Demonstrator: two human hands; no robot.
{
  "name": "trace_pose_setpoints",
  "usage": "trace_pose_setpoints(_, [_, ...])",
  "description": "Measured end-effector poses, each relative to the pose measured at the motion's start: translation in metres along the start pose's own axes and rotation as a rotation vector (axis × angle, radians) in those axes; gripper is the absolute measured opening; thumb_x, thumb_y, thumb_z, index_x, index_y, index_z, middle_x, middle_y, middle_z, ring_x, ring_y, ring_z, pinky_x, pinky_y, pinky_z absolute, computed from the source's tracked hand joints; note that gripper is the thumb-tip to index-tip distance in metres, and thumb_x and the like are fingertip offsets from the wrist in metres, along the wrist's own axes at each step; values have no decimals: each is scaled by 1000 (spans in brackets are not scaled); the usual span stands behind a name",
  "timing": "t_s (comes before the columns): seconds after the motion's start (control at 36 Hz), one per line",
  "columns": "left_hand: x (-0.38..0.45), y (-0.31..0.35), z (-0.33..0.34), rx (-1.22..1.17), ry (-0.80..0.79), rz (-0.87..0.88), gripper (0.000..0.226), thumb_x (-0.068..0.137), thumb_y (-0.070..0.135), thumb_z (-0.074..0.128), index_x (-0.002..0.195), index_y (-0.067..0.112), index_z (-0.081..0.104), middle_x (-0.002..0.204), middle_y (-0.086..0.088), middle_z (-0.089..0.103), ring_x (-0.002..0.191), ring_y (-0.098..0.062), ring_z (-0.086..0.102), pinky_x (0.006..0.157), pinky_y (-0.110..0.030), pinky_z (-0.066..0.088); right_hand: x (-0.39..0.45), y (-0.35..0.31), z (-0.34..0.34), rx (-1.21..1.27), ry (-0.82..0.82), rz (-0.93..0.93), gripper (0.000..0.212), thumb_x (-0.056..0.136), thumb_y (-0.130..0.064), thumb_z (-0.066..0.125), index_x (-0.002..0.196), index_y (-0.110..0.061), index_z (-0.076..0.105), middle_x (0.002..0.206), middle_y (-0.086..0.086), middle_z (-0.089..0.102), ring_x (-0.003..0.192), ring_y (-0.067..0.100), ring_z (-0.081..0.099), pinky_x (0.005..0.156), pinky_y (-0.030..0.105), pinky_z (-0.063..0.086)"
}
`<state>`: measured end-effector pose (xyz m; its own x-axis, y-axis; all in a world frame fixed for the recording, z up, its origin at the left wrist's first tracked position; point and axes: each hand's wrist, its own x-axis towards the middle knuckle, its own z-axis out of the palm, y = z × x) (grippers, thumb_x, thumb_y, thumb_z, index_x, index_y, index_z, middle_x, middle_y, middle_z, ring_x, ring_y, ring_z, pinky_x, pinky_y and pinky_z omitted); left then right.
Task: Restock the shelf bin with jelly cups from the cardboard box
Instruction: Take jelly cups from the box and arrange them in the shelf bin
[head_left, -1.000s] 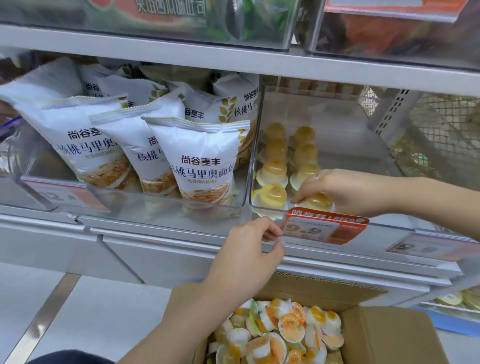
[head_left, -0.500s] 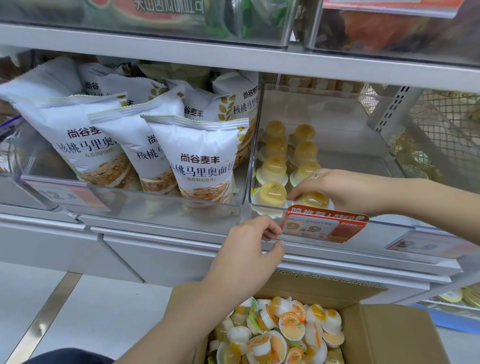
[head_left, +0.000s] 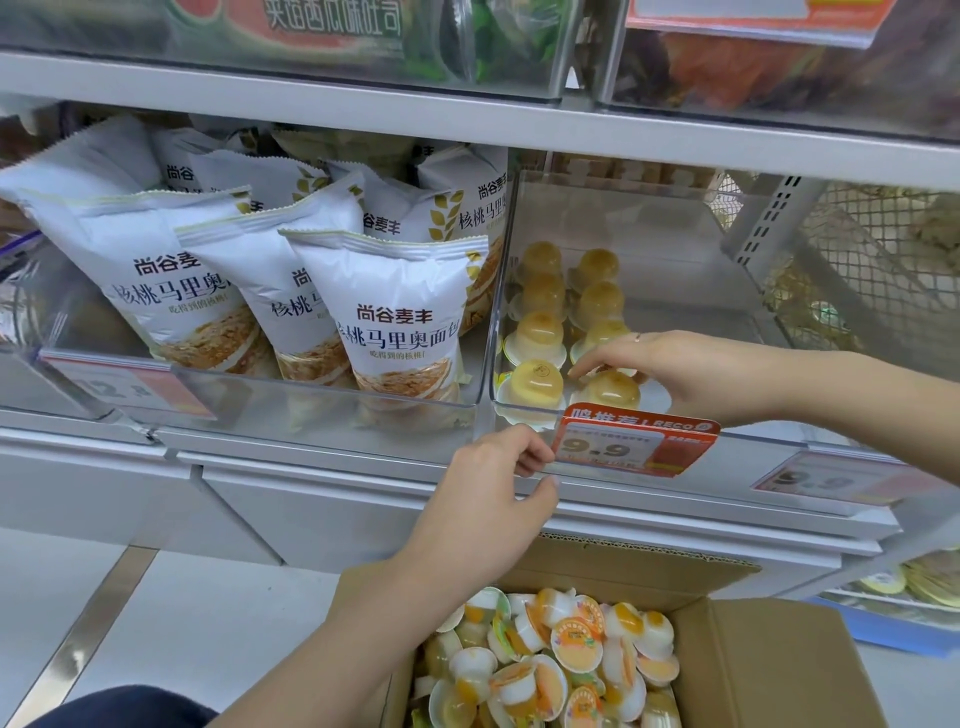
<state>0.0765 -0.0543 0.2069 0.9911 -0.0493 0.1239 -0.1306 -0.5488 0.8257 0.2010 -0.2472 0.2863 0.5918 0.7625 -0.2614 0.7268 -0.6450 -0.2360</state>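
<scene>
A person restocked a shop shelf, reaching the right hand (head_left: 691, 371) into a clear plastic bin (head_left: 675, 249), its fingers curved down around the front jelly cup (head_left: 610, 388) in the right-hand row. Two rows of upturned yellow jelly cups (head_left: 540, 332) ran from the front of the bin toward its back, leaving the right side of the bin bare. The left hand (head_left: 488, 499) gripped the bin's front edge, fingers curled beside the red price tag (head_left: 636, 447) marked 9.9. Below the shelf an open cardboard box (head_left: 779, 665) stood heaped with loose jelly cups (head_left: 561, 660) lying at all angles. In the neighbouring bin to the left, white snack bags (head_left: 395, 317) leaned upright.
</scene>
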Motion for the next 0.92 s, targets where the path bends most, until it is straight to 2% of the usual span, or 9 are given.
trace_pose_setpoints(0.06, [-1, -1, 0, 18, -14, 8, 12, 86, 22, 62, 98, 27, 58, 95, 15, 59, 92, 2, 55, 77, -18, 50, -7, -1, -4, 6, 67, 28, 62, 78, -32, 75, 132, -33, 45, 125, -20, 49, 113, 1, 49, 86, 3, 38])
trace_pose_setpoints(0.14, [-3, -4, -2, 76, -38, 19, 15, 87, 24, 62, 98, 30, 54, 98, 14, 58, 94, 2, 54, 78, -19, 49, -26, -4, -13, 77, 221, 95, 59, 75, -19, 78, 126, -34, 51, 120, -15, 57, 104, 0, 55, 86, 15, 47])
trace_pose_setpoints(0.25, [-14, -6, -3, 276, -78, 68, 14, 90, 26, 55, 104, 27, 51, 105, 12, 54, 99, -5, 53, 82, -27, 48, -65, -23, -15, 293, 481, 142, 48, 69, -37, 75, 114, -37, 56, 110, -13, 64, 101, -5, 59, 87, 15, 50])
trace_pose_setpoints(0.36, [-29, -12, 5, 462, -202, 109, 17, 93, 25, 48, 109, 19, 51, 110, 3, 55, 103, -16, 54, 82, -37, 48, -105, -50, 12, 450, 700, 153, 40, 71, -42, 74, 109, -38, 60, 107, -16, 64, 102, 6, 62, 78, 25, 57])
trace_pose_setpoints(0.42, [-37, -21, 14, 514, -285, 92, 20, 93, 25, 48, 111, 18, 51, 110, 2, 55, 102, -17, 54, 79, -34, 48, -122, -62, 36, 479, 761, 156, 36, 72, -49, 73, 105, -40, 61, 106, -20, 62, 100, 4, 62, 79, 19, 55])
trace_pose_setpoints(0.5, [-52, -43, 27, 592, -397, 44, 22, 92, 24, 49, 113, 17, 50, 109, 0, 54, 101, -19, 55, 78, -34, 49, -137, -75, 80, 327, 795, 182, 32, 77, -49, 69, 104, -35, 59, 102, -23, 60, 94, -2, 58, 85, 9, 46])
trace_pose_setpoints(0.58, [-69, -66, 39, 633, -494, -21, 19, 92, 22, 48, 110, 16, 51, 108, 0, 55, 98, -21, 57, 73, -33, 48, -141, -79, 137, 273, 665, 230, 35, 79, -46, 62, 107, -26, 61, 97, -21, 56, 90, -3, 52, 82, 11, 46])
trace_pose_setpoints(0.78, [-100, -134, 80, 683, -688, -195, 16, 85, 10, 49, 97, 20, 48, 101, -3, 58, 90, -24, 58, 64, -32, 46, -133, -57, 279, 414, 44, 430, 31, 86, -32, 67, 115, -30, 55, 113, -13, 55, 102, 9, 55, 87, 30, 48])
trace_pose_setpoints(0.92, [-122, -170, 110, 692, -801, -270, 29, 85, 7, 52, 110, 19, 48, 107, -5, 55, 95, -24, 58, 75, -36, 50, -117, -54, 339, 509, -126, 555, 43, 83, -31, 71, 120, -22, 51, 115, 1, 56, 104, 18, 53, 88, 35, 48])
